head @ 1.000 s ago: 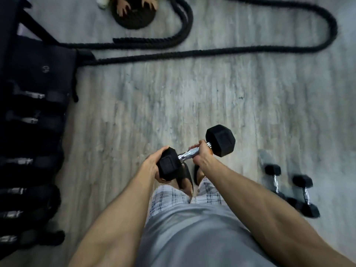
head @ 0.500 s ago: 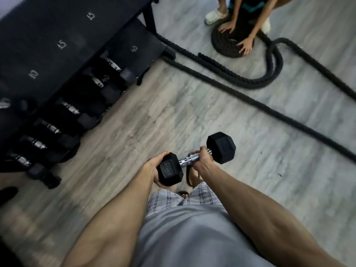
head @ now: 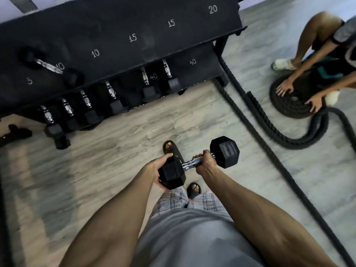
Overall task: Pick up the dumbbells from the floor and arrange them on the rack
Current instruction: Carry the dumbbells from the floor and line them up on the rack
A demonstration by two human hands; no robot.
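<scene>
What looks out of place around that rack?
One dumbbell on the rack's top shelf lies slanted across a 10 mark, while the lower dumbbells sit side by side. A thick rope also sprawls over the floor.

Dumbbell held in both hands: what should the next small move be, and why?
Probably step toward the rack and raise the dumbbell to its top shelf. The right hand grips its handle, the left hand cups one head, and the rack lies ahead, out of reach, with bare marked slots.
</scene>
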